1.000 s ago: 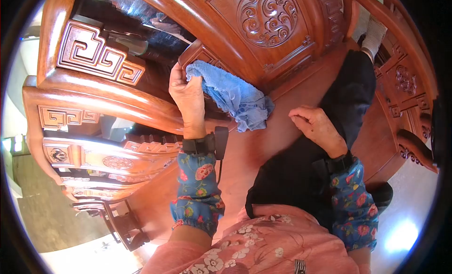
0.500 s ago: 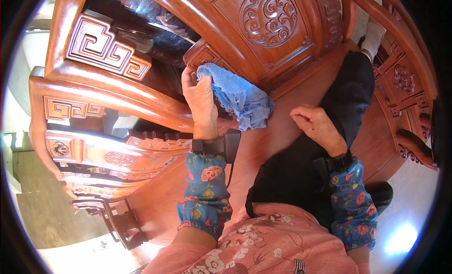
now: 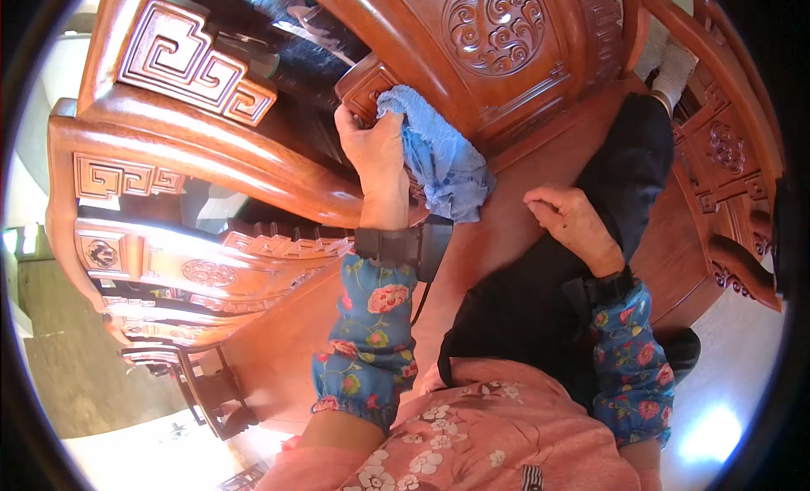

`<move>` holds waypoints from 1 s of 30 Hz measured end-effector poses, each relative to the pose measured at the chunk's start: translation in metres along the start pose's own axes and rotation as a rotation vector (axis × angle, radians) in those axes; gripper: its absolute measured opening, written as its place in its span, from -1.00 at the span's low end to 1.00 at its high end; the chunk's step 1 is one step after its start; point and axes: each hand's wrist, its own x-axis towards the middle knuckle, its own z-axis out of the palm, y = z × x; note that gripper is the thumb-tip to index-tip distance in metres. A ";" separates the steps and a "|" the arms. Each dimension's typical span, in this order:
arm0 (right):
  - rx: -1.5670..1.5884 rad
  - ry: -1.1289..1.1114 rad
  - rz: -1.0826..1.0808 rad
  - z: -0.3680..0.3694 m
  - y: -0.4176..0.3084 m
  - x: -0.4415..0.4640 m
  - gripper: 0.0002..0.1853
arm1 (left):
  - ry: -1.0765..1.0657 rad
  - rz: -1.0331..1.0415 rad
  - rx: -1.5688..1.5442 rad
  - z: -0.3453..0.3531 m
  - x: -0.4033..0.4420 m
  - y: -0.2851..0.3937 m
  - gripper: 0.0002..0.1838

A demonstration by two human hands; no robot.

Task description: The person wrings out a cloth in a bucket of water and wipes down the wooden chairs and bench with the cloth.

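A crumpled blue cloth (image 3: 443,158) hangs from my left hand (image 3: 375,162), pinched by the thumb, against the carved wooden bracket (image 3: 363,84) on the chair back's edge. Part of the cloth rests along the base of the carved back panel (image 3: 498,27). Over my black-trousered leg (image 3: 540,297), my right hand (image 3: 578,225) is held with fingers curled together; it is not touching the cloth. Whether anything small is inside those fingers is hidden.
A carved wooden armrest side (image 3: 726,153) curves along the right. More carved wooden backs (image 3: 202,276) line the left, beyond a thick polished rail (image 3: 228,166). My socked foot (image 3: 675,69) is at the upper right, and a small wooden stand (image 3: 211,390) at the lower left.
My left hand has moved right and slightly up with the cloth, closer over the carved bracket. My right hand has barely moved.
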 end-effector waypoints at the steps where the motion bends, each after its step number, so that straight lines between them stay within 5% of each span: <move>1: 0.004 -0.007 0.000 0.001 0.000 -0.001 -0.89 | -0.041 -0.002 -0.012 -0.004 0.002 -0.001 -0.61; 10: 0.004 -0.022 0.096 -0.006 -0.010 0.000 -0.89 | -0.095 -0.128 -0.156 -0.014 -0.001 0.003 -0.59; 24: 0.022 -0.054 0.108 -0.004 -0.011 0.005 -0.89 | -0.260 -0.024 -0.103 -0.031 0.000 0.004 -0.49; 30: 0.005 -0.055 0.097 -0.002 -0.004 0.005 -0.88 | -0.164 -0.022 -0.102 -0.023 0.002 0.001 -0.58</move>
